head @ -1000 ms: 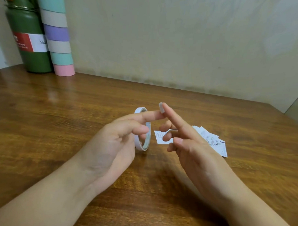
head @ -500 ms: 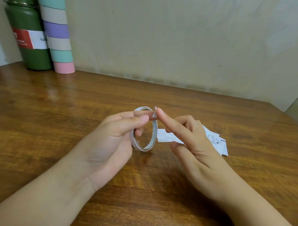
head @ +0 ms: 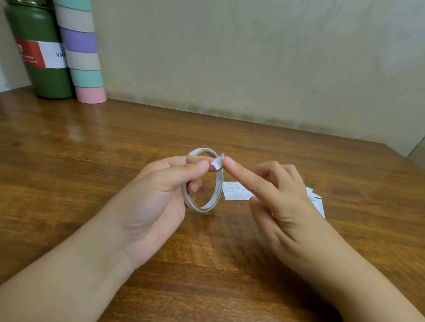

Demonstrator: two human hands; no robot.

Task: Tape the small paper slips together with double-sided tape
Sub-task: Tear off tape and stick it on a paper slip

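Left hand gripped tape roll above bench, thumb pinning rim. Right hand held nothing, index fingertip touching lifted tape end. Step: freeing tape end; next needs pinch and pull. Ring stood on edge, opening facing right, flap pointing up. Paper slips lay flat beyond, long axis left-right.

Your left hand and right hand are bare, with no gloves, rings or watch showing. Both forearms are uncovered to the frame's bottom edge; no sleeve shows. Your fingernails are short and unpainted.
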